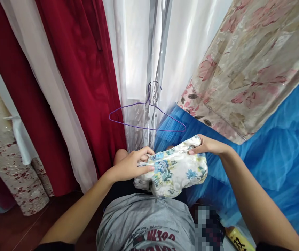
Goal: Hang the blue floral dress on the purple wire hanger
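Both my hands hold a small white cloth printed with blue and yellow flowers (174, 170), bunched up over my lap. My left hand (132, 164) pinches its left edge with fingers closed. My right hand (208, 144) grips the upper right edge between thumb and fingers. Just beyond the cloth, a purple wire hanger (146, 116) hangs empty from a metal window bar (153, 69).
Red curtains (84, 80) and sheer white curtains (131, 52) hang ahead. A beige floral fabric (251, 69) drapes at the upper right over blue netting (277, 146). A patterned fabric roll (10, 167) stands at the left on the wooden floor. A yellow object (239, 238) lies at the lower right.
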`<state>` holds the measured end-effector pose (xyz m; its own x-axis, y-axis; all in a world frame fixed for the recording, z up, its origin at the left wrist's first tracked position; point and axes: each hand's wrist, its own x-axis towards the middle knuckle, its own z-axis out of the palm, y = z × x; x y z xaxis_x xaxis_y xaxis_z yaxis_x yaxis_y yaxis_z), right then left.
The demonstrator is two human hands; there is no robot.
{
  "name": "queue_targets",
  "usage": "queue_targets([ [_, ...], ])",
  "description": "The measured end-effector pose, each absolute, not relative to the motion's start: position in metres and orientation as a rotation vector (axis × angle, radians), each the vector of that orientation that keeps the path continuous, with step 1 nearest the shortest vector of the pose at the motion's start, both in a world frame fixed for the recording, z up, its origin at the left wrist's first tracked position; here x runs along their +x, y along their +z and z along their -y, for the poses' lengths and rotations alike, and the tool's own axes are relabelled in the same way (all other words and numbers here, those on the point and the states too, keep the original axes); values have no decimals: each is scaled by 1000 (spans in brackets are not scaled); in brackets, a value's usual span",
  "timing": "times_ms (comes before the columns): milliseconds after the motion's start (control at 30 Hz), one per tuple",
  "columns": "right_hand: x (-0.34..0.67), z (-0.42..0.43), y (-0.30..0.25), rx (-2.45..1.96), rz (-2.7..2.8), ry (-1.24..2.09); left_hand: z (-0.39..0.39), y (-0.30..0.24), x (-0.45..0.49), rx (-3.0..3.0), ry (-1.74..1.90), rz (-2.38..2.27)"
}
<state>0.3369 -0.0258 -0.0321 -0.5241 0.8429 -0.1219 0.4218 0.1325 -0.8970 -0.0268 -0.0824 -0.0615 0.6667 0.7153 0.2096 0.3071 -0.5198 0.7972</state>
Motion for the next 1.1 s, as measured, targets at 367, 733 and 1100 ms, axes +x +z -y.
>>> queue_targets([
  [367,325,-81,0,-1060,1327,1090,54,-67,-46,2348,841,-1052],
  [733,265,-95,12,-956,1514,1496,-16,-67,-158,2559,862,-1343],
  [1100,265,-84,11,-924,1528,1477,-131,10,-148,2674,1115,-1539],
])
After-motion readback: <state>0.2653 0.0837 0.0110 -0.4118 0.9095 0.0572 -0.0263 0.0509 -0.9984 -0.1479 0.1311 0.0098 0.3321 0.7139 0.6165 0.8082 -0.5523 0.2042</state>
